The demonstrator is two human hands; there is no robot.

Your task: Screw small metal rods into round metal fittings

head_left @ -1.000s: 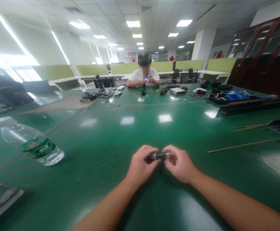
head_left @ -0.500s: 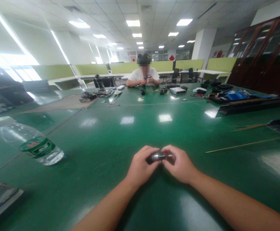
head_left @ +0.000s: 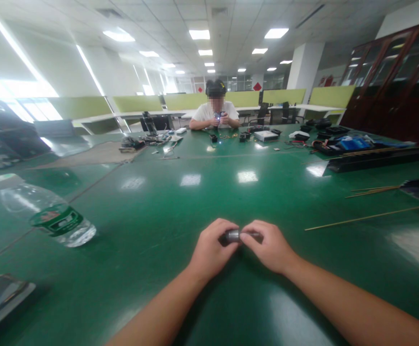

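Centrally, a Small Metal Cylinder Held Between Your Two Hands

Nearest you at lower left, a dark flat device (head_left: 4, 300) lies at the edge of view. Ahead, your left hand (head_left: 207, 247) curls its thumb and fingers around the dark metal cylinder (head_left: 232, 235), whose shiny end faces right. Your right hand (head_left: 272, 247) is bent inward, thumb and fingers pinching a thin shaft (head_left: 255, 234) at that end. Your fingertips hide whether shaft and cylinder form one piece or two. Handling appears to be under way, not finished: both hands are engaged and the cylinder is not set down. How much is done, and how much is left, cannot be read from this view.

Farther out on the green table (head_left: 159, 202), note the clear bottle (head_left: 56, 218) at left and a thin yellowish rod (head_left: 357, 222) at right. At the far side, a co-worker (head_left: 215, 113) holds a small lit object (head_left: 218, 117), with assorted parts and a white box (head_left: 266, 136) nearby.
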